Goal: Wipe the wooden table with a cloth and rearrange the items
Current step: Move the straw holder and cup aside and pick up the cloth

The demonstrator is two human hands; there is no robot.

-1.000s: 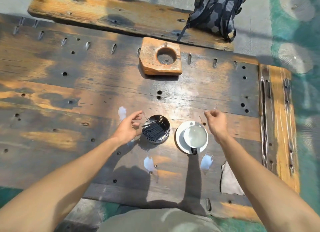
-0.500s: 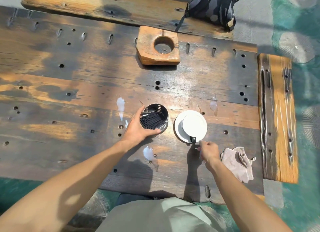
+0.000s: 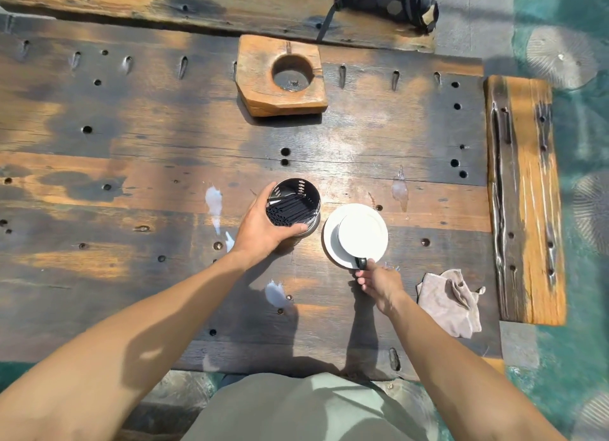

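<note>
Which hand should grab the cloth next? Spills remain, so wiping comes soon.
The right hand: the cloth lies just beside it. It grips the cup handle and must let go first. The left hand holds the straw tin, farther away.

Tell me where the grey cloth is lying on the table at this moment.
In the head view the grey cloth lies crumpled near the table's front right corner, just right of the right hand and untouched by either hand.
</note>
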